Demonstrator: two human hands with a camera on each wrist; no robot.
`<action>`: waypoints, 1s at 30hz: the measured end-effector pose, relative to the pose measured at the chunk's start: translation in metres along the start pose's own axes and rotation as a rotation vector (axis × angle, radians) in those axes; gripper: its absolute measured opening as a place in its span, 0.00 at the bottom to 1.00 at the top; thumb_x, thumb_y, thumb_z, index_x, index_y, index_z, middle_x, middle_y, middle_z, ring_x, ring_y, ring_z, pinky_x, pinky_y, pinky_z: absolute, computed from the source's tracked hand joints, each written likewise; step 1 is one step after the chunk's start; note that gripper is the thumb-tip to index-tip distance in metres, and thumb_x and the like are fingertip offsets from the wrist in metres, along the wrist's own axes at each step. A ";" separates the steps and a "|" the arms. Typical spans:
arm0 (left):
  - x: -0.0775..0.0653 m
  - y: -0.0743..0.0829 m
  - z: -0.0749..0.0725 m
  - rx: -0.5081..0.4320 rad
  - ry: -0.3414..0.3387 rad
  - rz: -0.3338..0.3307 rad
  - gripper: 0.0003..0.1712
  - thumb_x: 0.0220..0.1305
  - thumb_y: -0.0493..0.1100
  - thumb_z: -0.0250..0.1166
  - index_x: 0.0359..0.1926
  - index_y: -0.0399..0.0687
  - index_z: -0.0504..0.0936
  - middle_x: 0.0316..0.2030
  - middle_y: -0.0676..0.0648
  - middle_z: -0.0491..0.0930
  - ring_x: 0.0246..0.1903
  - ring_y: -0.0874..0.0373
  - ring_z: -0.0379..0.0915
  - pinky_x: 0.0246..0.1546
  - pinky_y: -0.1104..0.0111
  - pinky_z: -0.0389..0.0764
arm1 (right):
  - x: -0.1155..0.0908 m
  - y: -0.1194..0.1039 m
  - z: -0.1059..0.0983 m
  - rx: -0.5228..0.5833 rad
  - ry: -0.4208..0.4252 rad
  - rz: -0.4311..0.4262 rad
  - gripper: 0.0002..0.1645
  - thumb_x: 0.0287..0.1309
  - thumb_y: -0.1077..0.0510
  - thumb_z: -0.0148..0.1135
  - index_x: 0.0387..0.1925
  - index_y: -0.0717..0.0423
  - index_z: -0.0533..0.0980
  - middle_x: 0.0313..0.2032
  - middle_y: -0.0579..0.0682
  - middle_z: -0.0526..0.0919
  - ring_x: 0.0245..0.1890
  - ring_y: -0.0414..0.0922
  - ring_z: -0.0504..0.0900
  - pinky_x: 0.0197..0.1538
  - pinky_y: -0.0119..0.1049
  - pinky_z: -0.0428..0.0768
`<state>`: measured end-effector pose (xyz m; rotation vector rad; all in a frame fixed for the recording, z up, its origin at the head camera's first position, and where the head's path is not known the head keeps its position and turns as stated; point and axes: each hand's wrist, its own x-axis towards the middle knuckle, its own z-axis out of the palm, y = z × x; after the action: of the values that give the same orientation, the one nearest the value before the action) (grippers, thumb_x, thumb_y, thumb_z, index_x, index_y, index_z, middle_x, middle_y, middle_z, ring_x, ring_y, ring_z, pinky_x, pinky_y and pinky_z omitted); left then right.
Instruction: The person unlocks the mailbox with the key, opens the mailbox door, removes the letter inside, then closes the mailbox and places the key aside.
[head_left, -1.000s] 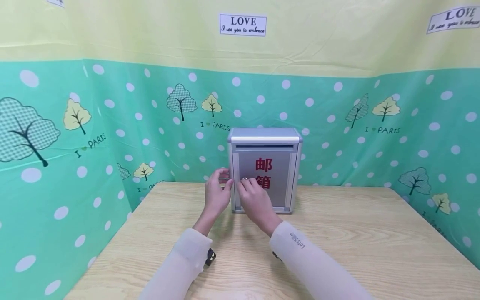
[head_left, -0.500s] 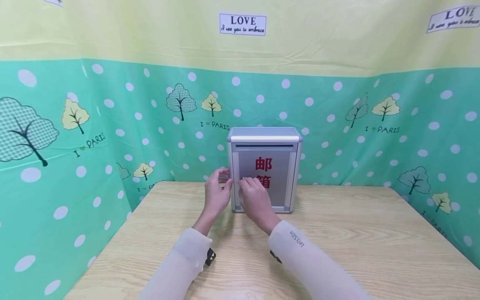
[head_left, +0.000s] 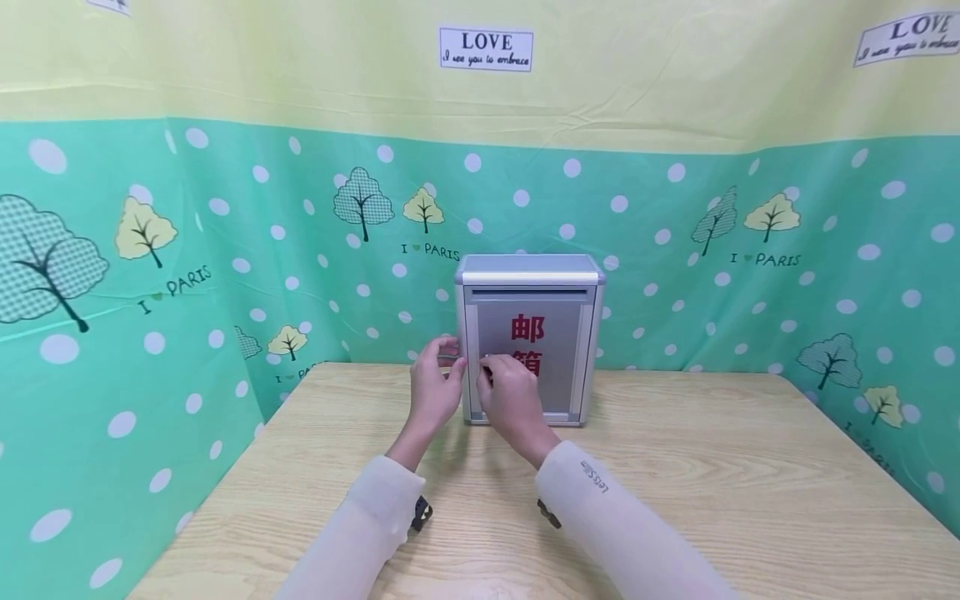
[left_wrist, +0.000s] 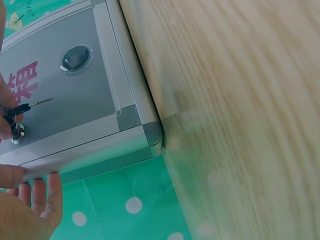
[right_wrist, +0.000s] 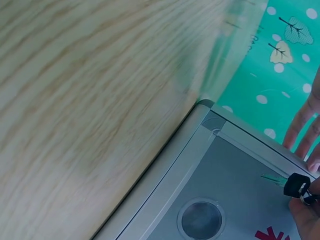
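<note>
A grey metal mailbox [head_left: 553, 396] with red characters stands upright on the wooden table. My right hand [head_left: 513, 404] is at the left part of its front, with thumb and fingers pinching a black-headed key at the round lock [left_wrist: 18, 134]. A second key [right_wrist: 297, 185] hangs from the same ring, its blade pointing away from the fingers. My left hand [head_left: 435, 387] rests against the mailbox's left side, fingertips on the side panel and thumb by the front edge. In the head view my right fingers mostly cover the keys.
Behind the mailbox hangs a green and yellow curtain [head_left: 645, 208] with dots and trees. The table [head_left: 712, 467] extends on both sides of the box. A mail slot [head_left: 528, 292] runs along the top of its front, and a round window [left_wrist: 76, 59] sits low on it.
My right hand's fingers have turned slightly at the lock, and its wrist has shifted a little left. My left hand and the mailbox have stayed in place.
</note>
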<state>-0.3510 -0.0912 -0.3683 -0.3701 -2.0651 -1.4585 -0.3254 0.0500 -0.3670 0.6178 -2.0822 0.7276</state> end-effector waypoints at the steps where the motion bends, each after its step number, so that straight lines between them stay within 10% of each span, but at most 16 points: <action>1: 0.000 0.000 0.000 0.001 0.002 0.001 0.19 0.68 0.29 0.65 0.59 0.36 0.77 0.48 0.39 0.81 0.46 0.43 0.82 0.45 0.57 0.89 | 0.000 0.000 0.000 0.010 0.000 0.012 0.09 0.61 0.69 0.67 0.43 0.66 0.84 0.41 0.59 0.88 0.41 0.52 0.88 0.48 0.42 0.89; 13: 0.000 0.001 0.000 0.001 0.005 0.004 0.19 0.68 0.29 0.65 0.59 0.37 0.77 0.48 0.39 0.82 0.45 0.44 0.83 0.45 0.58 0.89 | 0.006 -0.003 0.001 0.096 0.071 0.128 0.06 0.55 0.70 0.70 0.37 0.65 0.84 0.34 0.57 0.88 0.31 0.48 0.88 0.36 0.35 0.89; 21: 0.000 0.003 -0.001 0.002 0.003 0.004 0.19 0.68 0.29 0.65 0.59 0.36 0.76 0.48 0.39 0.81 0.46 0.44 0.83 0.45 0.58 0.89 | 0.009 -0.004 0.001 0.299 0.086 0.353 0.05 0.55 0.69 0.72 0.36 0.65 0.84 0.31 0.57 0.89 0.29 0.45 0.88 0.32 0.28 0.87; 30: 0.000 0.003 -0.001 0.008 -0.001 -0.004 0.19 0.68 0.29 0.65 0.59 0.36 0.76 0.49 0.39 0.81 0.46 0.44 0.83 0.46 0.58 0.89 | 0.008 -0.004 0.000 0.313 0.077 0.357 0.06 0.56 0.69 0.72 0.37 0.66 0.84 0.32 0.58 0.89 0.30 0.46 0.89 0.34 0.29 0.88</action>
<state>-0.3488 -0.0910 -0.3658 -0.3643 -2.0734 -1.4520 -0.3273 0.0463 -0.3589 0.3778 -2.0449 1.2780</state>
